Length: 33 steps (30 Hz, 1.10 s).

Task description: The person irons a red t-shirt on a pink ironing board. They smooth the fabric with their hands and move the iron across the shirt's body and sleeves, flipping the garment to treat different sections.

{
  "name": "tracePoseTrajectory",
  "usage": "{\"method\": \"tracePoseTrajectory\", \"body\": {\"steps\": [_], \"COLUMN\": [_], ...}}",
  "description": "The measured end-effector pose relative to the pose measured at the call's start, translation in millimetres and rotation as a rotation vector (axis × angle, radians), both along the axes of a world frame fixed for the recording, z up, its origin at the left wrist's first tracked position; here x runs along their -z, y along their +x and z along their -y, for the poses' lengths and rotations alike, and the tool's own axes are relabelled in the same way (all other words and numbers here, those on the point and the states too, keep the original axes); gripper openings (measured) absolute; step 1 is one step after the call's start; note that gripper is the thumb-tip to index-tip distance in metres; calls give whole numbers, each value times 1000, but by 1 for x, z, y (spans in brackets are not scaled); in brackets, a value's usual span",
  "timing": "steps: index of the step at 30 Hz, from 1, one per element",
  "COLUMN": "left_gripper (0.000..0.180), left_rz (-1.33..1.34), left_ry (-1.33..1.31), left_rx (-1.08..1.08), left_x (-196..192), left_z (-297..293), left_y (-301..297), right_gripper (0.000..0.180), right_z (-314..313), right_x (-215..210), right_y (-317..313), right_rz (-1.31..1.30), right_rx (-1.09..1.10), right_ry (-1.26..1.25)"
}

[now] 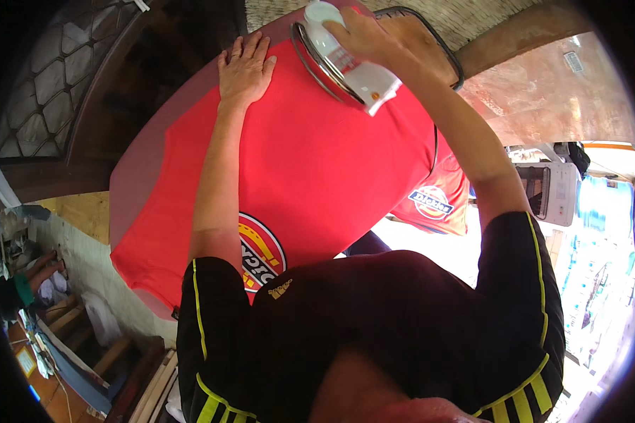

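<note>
A red T-shirt (317,169) with a round printed emblem lies spread over a padded ironing board (137,162). Flat on the cloth near the far edge rests my left hand (245,74), its fingers stretched out. My right hand (363,39) is wrapped around the handle of a white and red clothes iron (339,60), to the right of the left hand. The iron's metal edge faces left, over the upper part of the shirt; whether its sole presses on the cloth cannot be made out.
More red cloth with an emblem (430,204) hangs off the board's right side. A wooden chair (420,46) with a dark rim stands beyond the iron. A metal lattice (49,77) is at far left, a white appliance (557,194) at right. Another person's arm (42,268) shows at lower left.
</note>
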<state>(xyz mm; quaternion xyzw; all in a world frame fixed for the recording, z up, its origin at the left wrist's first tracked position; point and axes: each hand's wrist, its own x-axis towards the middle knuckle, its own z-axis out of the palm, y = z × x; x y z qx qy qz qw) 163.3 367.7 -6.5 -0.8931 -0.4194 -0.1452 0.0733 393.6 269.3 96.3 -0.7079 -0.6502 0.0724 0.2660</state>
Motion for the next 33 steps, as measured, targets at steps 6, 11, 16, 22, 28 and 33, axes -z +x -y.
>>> {"method": "tracePoseTrajectory", "body": {"steps": [6, 11, 16, 22, 28, 33], "left_gripper": [52, 54, 58, 66, 69, 68], "left_rz": [-7, -53, 6, -9, -26, 4], "left_ry": [-8, 42, -43, -66, -94, -74], "left_rx": [24, -21, 113, -6, -193, -261], "left_x": [-3, -7, -5, -1, -3, 2], "left_z": [0, 13, 47, 42, 47, 44], "left_y": [6, 34, 120, 139, 122, 104], "right_gripper": [31, 31, 35, 35, 52, 53], "right_z": [121, 162, 116, 13, -83, -92], "right_x": [-8, -10, 0, 10, -9, 4], "right_y": [55, 74, 92, 141, 154, 166], "right_rz": [56, -46, -25, 111, 92, 41], "right_rx": [-57, 232, 263, 99, 28, -111], "right_ry": [-30, -99, 79, 90, 23, 37]}}
